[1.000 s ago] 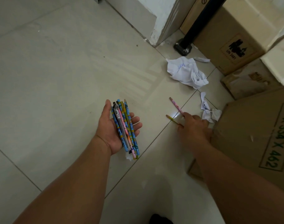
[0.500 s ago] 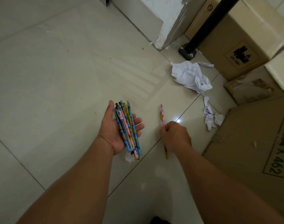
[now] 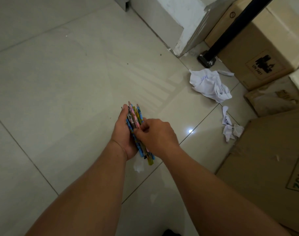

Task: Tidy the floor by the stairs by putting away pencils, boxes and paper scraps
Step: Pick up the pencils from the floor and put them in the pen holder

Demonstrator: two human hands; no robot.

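Cradling pencils [image 3: 134, 115] in my cupped left hand [image 3: 122, 135]; right hand [image 3: 158, 135] pinches them, fingers curled.
Pale tiled floor [image 3: 60, 82]; crumpled paper [image 3: 208, 84] lies near cardboard boxes [image 3: 257, 40].

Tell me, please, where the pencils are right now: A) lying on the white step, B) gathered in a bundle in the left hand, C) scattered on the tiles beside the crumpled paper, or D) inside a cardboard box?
B: the bundle of pencils lies across the palm of the left hand, while the right hand pinches at it from the other side.
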